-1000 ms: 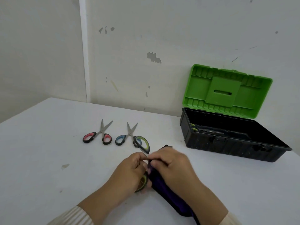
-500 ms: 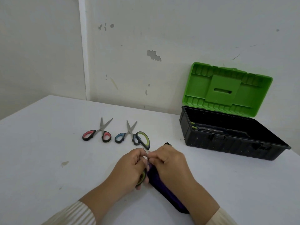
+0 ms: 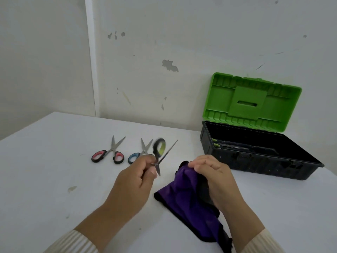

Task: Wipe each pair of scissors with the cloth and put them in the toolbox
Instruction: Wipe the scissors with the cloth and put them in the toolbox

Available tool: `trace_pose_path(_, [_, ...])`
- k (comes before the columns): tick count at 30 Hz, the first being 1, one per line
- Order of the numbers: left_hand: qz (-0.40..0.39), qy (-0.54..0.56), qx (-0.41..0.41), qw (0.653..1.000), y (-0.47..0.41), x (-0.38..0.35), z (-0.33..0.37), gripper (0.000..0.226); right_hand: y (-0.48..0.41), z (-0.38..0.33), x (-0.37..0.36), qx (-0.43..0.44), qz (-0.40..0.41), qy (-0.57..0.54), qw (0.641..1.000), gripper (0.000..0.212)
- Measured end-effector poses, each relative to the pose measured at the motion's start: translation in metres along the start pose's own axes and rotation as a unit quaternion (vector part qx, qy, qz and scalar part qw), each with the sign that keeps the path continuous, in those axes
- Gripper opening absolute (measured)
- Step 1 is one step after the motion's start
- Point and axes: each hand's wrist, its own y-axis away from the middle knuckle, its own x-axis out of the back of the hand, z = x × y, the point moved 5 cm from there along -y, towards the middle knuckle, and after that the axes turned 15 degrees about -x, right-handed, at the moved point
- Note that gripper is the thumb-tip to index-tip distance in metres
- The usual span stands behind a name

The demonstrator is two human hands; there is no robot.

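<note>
While pinched near the pivot by the curled thumb and fingers of the left hand point(image 3: 135, 178): green-handled scissors point(image 3: 160, 148), blades parted.
Held just apart from the purple cloth point(image 3: 186, 198), itself bunched in the curled fingers of the right hand point(image 3: 215, 176). Upper handle loop blurred; other loop impossible to make out. Inside the open toolbox point(image 3: 255, 161), another pair point(image 3: 228, 146), mostly lost in shadow.

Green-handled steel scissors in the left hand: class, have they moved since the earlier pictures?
Yes. The green-handled steel scissors have left the purple cloth, swinging up and away toward the blue-handled scissors lying flat.
</note>
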Motion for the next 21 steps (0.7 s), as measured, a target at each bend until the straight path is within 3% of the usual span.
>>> trace_pose_path(2, [-0.022, -0.127, -0.089, 0.988, 0.003, 0.0, 0.002, 0.011, 0.007, 0.0, -0.017, -0.03, -0.09, 0.007, 0.995, 0.039])
trace_pose_path(4, [-0.05, -0.208, -0.147, 0.966, 0.004, -0.005, 0.0, 0.021, 0.015, 0.001, -0.028, -0.067, -0.119, 0.072, 0.988, 0.053])
trace_pose_path(7, [-0.048, -0.239, -0.169, 0.955, 0.004, -0.008, -0.003, 0.023, 0.02, -0.001, -0.033, -0.069, -0.11, 0.146, 0.981, 0.033])
trace_pose_path(9, [-0.021, -0.184, -0.07, 0.98, 0.003, -0.006, -0.005, 0.013, 0.018, -0.001, -0.031, -0.057, -0.101, 0.155, 0.981, 0.027])
trace_pose_path(10, [-0.01, -0.124, 0.021, 0.992, 0.003, -0.006, -0.011, 0.008, 0.018, -0.001, -0.03, -0.055, -0.1, 0.157, 0.981, 0.026])
trace_pose_path(11, [-0.004, -0.037, 0.13, 0.991, 0.005, -0.008, -0.019, 0.011, 0.017, 0.0, -0.029, -0.055, -0.102, 0.161, 0.98, 0.026])
trace_pose_path(13, [-0.013, 0.127, 0.287, 0.949, 0.01, -0.015, -0.029, 0.013, 0.016, 0.001, -0.029, -0.056, -0.11, 0.172, 0.977, 0.023])
trace_pose_path(15, [-0.045, 0.186, 0.317, 0.929, 0.012, -0.018, -0.028, 0.017, 0.016, 0.001, -0.029, -0.043, -0.121, 0.192, 0.973, 0.021])
trace_pose_path(17, [-0.054, 0.19, 0.306, 0.931, 0.012, -0.019, -0.027, 0.023, 0.014, 0.003, -0.027, -0.039, -0.115, 0.207, 0.971, 0.018])
trace_pose_path(21, [-0.065, 0.162, 0.302, 0.937, 0.011, -0.019, -0.026, 0.022, 0.003, -0.003, -0.005, 0.021, 0.013, 0.212, 0.977, 0.013])
